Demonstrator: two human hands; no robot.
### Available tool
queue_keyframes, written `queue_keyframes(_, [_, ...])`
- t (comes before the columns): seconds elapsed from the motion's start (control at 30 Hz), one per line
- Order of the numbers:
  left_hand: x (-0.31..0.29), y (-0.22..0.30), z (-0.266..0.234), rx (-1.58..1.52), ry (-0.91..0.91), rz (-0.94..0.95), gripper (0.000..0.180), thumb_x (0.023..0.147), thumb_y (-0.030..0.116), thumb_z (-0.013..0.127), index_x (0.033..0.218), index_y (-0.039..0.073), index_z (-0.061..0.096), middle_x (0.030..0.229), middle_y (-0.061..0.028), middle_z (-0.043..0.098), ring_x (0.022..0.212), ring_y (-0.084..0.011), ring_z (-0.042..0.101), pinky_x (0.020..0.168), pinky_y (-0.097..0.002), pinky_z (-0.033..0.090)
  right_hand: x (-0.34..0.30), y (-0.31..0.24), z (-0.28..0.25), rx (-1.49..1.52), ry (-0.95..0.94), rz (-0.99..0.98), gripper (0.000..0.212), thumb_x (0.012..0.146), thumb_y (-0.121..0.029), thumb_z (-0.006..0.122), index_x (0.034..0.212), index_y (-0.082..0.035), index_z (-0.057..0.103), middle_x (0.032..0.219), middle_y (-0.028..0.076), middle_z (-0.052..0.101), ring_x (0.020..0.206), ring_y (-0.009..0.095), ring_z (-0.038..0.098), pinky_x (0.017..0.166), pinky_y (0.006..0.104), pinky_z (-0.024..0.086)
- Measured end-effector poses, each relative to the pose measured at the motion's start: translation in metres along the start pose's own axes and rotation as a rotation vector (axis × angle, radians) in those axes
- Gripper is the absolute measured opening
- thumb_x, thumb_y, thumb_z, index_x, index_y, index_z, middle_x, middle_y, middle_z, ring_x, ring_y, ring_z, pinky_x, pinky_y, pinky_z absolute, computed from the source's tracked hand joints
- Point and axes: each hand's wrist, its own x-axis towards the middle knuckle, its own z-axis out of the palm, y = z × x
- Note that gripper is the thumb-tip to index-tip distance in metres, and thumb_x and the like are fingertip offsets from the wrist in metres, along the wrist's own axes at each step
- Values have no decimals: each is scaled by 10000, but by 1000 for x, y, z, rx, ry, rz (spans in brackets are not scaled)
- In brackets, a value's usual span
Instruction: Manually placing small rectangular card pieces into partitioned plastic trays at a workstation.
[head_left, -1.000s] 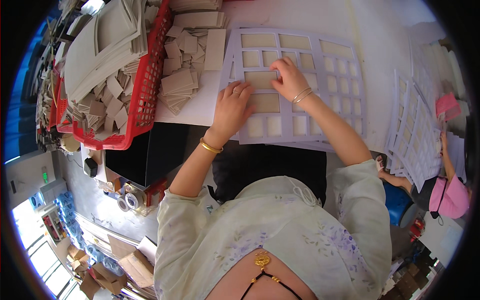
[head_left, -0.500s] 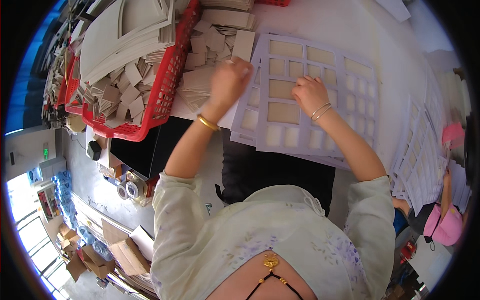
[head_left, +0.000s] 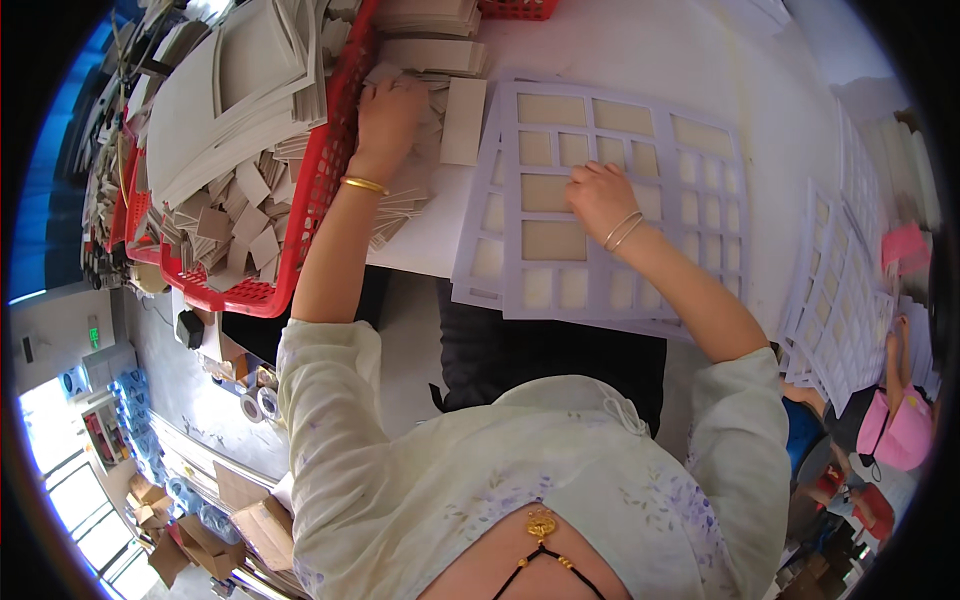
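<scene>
My left hand, with a gold bangle at its wrist, reaches into a heap of small grey cardboard pieces on the table. Its fingertips are hidden among the pieces, so any grip cannot be made out. A longer grey card lies just right of that heap. My right hand rests on a white window-cut sheet, its fingers bent and drawn together near a large opening. What those fingers hold, if anything, is hidden. Similar sheets lie beneath and beside it, overlapping; pale backing shows through their rectangular openings.
To my left stands a red plastic basket full of grey cardboard offcuts, with large sheets on top. More stacked card lies beyond the heap. Further white window-cut sheets overlap at right, near another person in pink.
My left hand has moved left and away from me, from beside the white sheet onto the grey pieces. My right hand stays at about the same spot on the sheet.
</scene>
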Motion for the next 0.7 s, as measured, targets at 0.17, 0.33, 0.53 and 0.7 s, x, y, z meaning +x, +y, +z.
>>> queue_keyframes(0.17, [-13,5,-32,-381,121,-80,410,637,97,753,998,94,560,1074,-48,595,1017,-287,552,831,-393,443,-3,0,-1,3,23,-15,54,699,-91,585,682,-113,632,822,46,571,902,217,548,773,366,423])
queue_keyframes(0.33, [-49,66,-64,-768,134,97,461,631,135,759,1043,116,554,1035,-64,589,919,-306,578,746,-408,488,1,0,-15,872,95,321,188,777,-102,683,958,-73,639,882,17,593,705,139,572,632,289,458])
queue_keyframes(0.53, [-94,140,-93,-1052,62,73,597,625,57,756,1141,64,457,1077,-125,567,940,-324,573,792,-401,481,-17,-38,-33,1055,191,202,310,750,-105,706,1042,-65,612,907,63,624,656,163,584,600,281,491])
queue_keyframes(0.7, [-109,163,-99,-1218,48,-161,714,618,52,776,1215,38,386,1060,-136,579,908,-295,578,781,-384,486,-37,-50,-42,1022,334,156,260,749,-83,697,993,-59,611,890,66,624,644,167,570,591,281,481])
